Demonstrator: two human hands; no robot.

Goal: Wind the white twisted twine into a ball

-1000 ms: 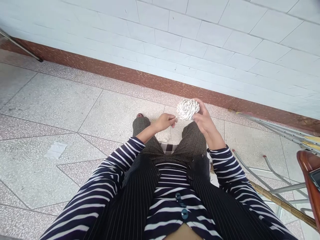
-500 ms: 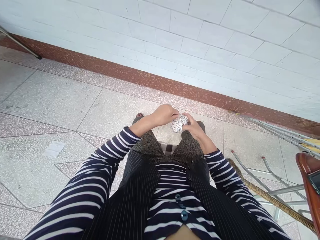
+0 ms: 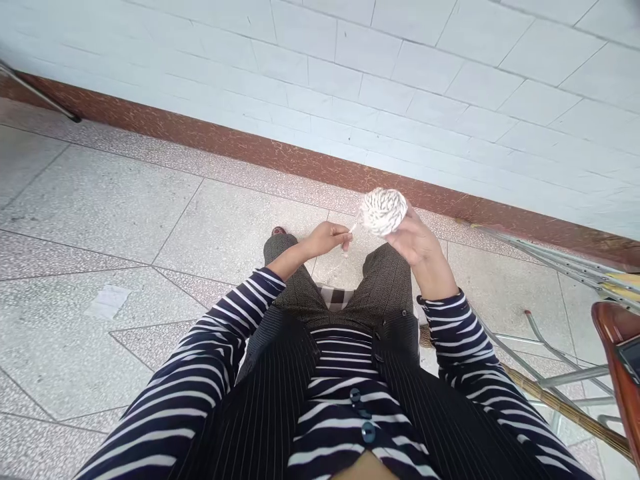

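My right hand (image 3: 419,241) holds up a round ball of white cord (image 3: 384,211) with dark flecks. Its fingers are partly hidden behind the ball. To the left of it, my left hand (image 3: 327,239) pinches a thin white strand (image 3: 354,227) that runs across to the ball's left side. A faint loose end seems to hang below the left fingertips, too blurred to make out. Both hands are above my knees.
A pale tiled wall (image 3: 320,87) with a red-brown skirting (image 3: 240,139) runs ahead. White paper (image 3: 108,302) lies on the floor at left. At right are a wooden-topped chair (image 3: 613,353), metal tubes (image 3: 570,380), a bamboo-like pole (image 3: 565,411) and a leaning metal frame (image 3: 555,259).
My right hand has raised the ball of cord forward and to the right, turning it. My left hand has dropped back slightly, and a strand now spans the gap between them.
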